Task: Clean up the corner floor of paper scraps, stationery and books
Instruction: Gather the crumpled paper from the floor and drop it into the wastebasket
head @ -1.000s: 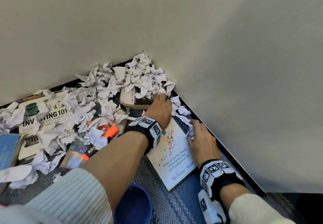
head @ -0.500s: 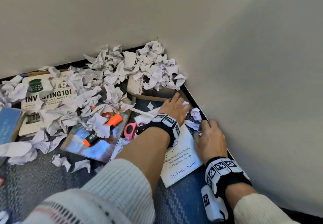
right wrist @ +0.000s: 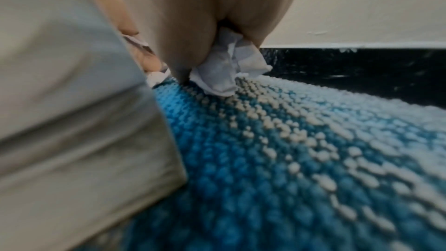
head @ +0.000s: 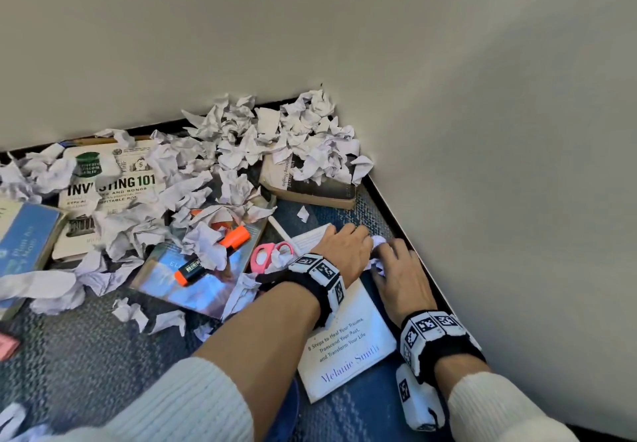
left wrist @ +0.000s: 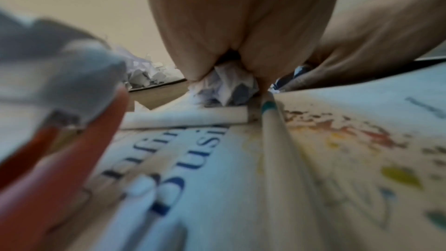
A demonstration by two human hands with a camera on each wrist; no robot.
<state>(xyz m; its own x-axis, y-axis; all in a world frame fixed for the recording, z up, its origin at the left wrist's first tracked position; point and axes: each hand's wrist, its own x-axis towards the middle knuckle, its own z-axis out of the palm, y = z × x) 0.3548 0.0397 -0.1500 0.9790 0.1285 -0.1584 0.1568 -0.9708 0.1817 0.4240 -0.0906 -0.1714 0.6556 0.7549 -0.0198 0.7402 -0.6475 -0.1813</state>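
My left hand [head: 358, 240] lies over the top of a white book [head: 348, 348] and curls round crumpled paper scraps [head: 377, 242]. My right hand [head: 391, 255] sits beside it near the wall's black skirting and holds more scraps. In the left wrist view, white paper [left wrist: 226, 87] is bunched under the left hand's fingers, by a pencil [left wrist: 272, 131] on the book. The right wrist view has a scrap [right wrist: 226, 72] gripped against the blue carpet [right wrist: 289, 150]. A large pile of scraps [head: 275, 138] fills the corner.
Pink scissors [head: 272, 255] and two orange highlighters [head: 234, 236] lie left of my hands on a glossy book [head: 193, 286]. A brown-edged book [head: 317, 190], an "Investing 101" book [head: 110, 183] and a blue book [head: 24, 241] lie under scattered scraps.
My left hand has drawn back from the brown-edged book toward my right hand. The loose scraps along the wall are now gathered between both hands.
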